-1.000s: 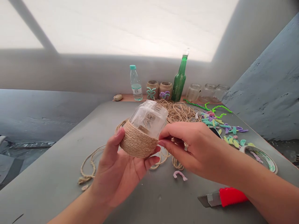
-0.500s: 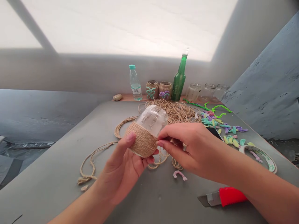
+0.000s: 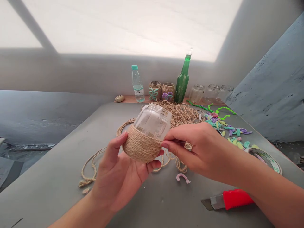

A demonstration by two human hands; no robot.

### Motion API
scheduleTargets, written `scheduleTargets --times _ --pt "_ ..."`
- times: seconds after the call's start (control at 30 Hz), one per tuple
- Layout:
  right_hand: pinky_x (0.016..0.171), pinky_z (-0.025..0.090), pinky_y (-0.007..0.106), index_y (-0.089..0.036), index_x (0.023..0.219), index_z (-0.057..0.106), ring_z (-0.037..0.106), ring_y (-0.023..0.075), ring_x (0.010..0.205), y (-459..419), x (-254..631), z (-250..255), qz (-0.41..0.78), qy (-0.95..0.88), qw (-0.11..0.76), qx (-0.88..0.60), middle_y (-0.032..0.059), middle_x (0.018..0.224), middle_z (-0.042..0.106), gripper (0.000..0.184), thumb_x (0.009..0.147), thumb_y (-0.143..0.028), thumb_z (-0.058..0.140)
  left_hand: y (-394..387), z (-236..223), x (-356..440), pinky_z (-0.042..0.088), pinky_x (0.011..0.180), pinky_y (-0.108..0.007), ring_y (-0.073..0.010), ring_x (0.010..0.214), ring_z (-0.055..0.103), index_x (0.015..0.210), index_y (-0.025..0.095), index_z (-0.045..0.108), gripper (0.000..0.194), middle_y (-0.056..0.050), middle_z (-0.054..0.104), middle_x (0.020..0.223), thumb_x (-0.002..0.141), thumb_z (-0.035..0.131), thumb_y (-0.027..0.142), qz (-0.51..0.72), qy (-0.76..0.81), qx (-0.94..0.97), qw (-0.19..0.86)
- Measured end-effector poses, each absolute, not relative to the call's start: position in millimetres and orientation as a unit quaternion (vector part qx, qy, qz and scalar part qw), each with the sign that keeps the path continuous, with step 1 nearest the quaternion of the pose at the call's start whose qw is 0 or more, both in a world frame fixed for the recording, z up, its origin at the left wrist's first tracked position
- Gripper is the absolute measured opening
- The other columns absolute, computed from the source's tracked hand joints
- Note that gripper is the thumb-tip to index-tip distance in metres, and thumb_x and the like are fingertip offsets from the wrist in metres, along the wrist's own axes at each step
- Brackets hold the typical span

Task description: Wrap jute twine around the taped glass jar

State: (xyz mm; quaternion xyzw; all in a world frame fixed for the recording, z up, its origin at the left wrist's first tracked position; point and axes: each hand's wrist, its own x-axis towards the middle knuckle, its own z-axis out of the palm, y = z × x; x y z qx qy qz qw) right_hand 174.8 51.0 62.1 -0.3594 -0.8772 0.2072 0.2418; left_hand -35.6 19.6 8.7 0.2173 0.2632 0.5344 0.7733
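Note:
A clear glass jar (image 3: 153,118) lies tilted above the table, its mouth pointing up and away to the right. Twine (image 3: 142,145) is wound in close rows around its lower half, while the upper glass is bare, with whitish strips on it. My left hand (image 3: 125,175) holds the jar from below, thumb on the left side and fingertips on the right. At the jar's right edge, my right hand (image 3: 193,152) pinches the twine between thumb and forefinger, where it leaves the wound rows. Behind the jar lies a large loose heap of twine (image 3: 184,114).
A red utility knife (image 3: 237,199) with its blade out lies at front right, near a roll of tape (image 3: 276,166). Colourful pipe-cleaner pieces (image 3: 237,131) cover the right side. Along the back stand a water bottle (image 3: 138,90), twine-wrapped jars (image 3: 155,90), a green bottle (image 3: 182,82) and glass jars (image 3: 197,94).
The jar has turned in my left hand, whose thumb has shifted from the front of the twine to its left edge. My right hand still pinches the twine, slightly farther right.

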Motion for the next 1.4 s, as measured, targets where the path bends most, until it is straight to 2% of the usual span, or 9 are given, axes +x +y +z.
scheduleTargets --times 0.13,0.27,0.37,0.6,0.73,0.8,1.0,1.1,1.4 --pt "0.056 0.035 0.022 -0.018 0.082 0.07 0.048 0.008 0.059 51.3 174.6 62.8 0.194 -0.881 0.249 -0.353 -0.0066 0.067 0.059 0.02 0.101 -0.017 0.065 20.1 8.6 -35.1 0.065 0.079 -0.036 -0.0257 0.1 0.072 0.125 0.024 0.071 0.036 -0.009 0.078 0.122 0.097 0.064 0.045 0.559 0.279 0.209 0.752" --pt "0.058 0.037 0.023 -0.018 0.083 0.071 0.05 0.0089 0.06 50.9 174.1 61.0 0.17 -0.883 0.248 -0.361 -0.0056 0.067 0.06 0.019 0.101 -0.018 0.065 23.0 8.6 -31.8 0.064 0.087 -0.036 -0.0283 0.116 0.069 0.135 0.02 0.068 0.042 -0.014 0.071 0.139 0.101 0.059 0.045 0.556 0.277 0.227 0.75" --pt "0.057 0.036 0.024 -0.018 0.085 0.072 0.05 0.0095 0.059 51.1 174.1 60.3 0.165 -0.884 0.242 -0.365 -0.005 0.068 0.06 0.019 0.102 -0.019 0.063 22.4 5.5 -30.9 0.063 0.092 -0.035 -0.0287 0.123 0.066 0.137 0.021 0.067 0.046 -0.014 0.072 0.139 0.101 0.061 0.048 0.539 0.274 0.266 0.751" --pt "0.058 0.039 0.025 -0.021 0.092 0.072 0.055 0.0109 0.061 50.1 175.5 62.0 0.174 -0.886 0.215 -0.372 -0.0042 0.073 0.066 0.018 0.105 -0.021 0.058 19.3 2.2 -33.6 0.065 0.084 -0.036 -0.0244 0.098 0.071 0.119 0.021 0.076 0.033 -0.011 0.078 0.12 0.098 0.059 0.042 0.528 0.31 0.283 0.739" --pt "0.048 0.036 0.022 -0.025 0.117 0.062 0.052 0.0096 0.048 46.2 175.9 63.3 0.208 -0.855 0.247 -0.406 -0.0091 0.063 0.063 0.013 0.105 -0.023 0.058 21.6 5.5 -36.1 0.066 0.085 -0.039 -0.0261 0.096 0.074 0.127 0.02 0.071 0.041 -0.013 0.078 0.118 0.094 0.063 0.044 0.538 0.303 0.26 0.742" --pt "0.048 0.037 0.021 -0.026 0.119 0.06 0.053 0.009 0.047 45.4 176.0 64.2 0.207 -0.855 0.259 -0.399 -0.0094 0.064 0.064 0.014 0.106 -0.022 0.057 22.4 6.0 -37.1 0.066 0.085 -0.039 -0.0263 0.096 0.075 0.126 0.018 0.071 0.042 -0.013 0.078 0.117 0.094 0.063 0.044 0.538 0.291 0.243 0.753" --pt "0.062 0.045 0.022 -0.024 0.115 0.071 0.065 0.0117 0.069 47.5 175.6 65.2 0.165 -0.887 0.272 -0.334 -0.0029 0.086 0.076 0.019 0.105 -0.015 0.057 21.9 5.0 -36.0 0.066 0.082 -0.034 -0.0237 0.092 0.075 0.116 0.013 0.078 0.043 -0.013 0.082 0.106 0.095 0.061 0.047 0.519 0.243 0.216 0.791" --pt "0.069 0.05 0.022 -0.022 0.114 0.073 0.071 0.013 0.08 48.8 175.2 63.9 0.159 -0.885 0.297 -0.322 -0.0003 0.098 0.08 0.02 0.105 -0.012 0.059 21.3 6.0 -35.5 0.066 0.08 -0.035 -0.024 0.096 0.074 0.117 0.017 0.076 0.04 -0.01 0.081 0.11 0.096 0.061 0.046 0.529 0.251 0.213 0.782" --pt "0.072 0.052 0.025 -0.011 0.121 0.078 0.071 0.0144 0.084 46.4 174.6 62.4 0.149 -0.892 0.322 -0.28 0.0035 0.095 0.08 0.027 0.103 -0.007 0.059 23.0 4.8 -33.0 0.066 0.087 -0.035 -0.0245 0.106 0.074 0.12 0.021 0.075 0.035 -0.009 0.08 0.122 0.095 0.068 0.045 0.548 0.251 0.246 0.759"
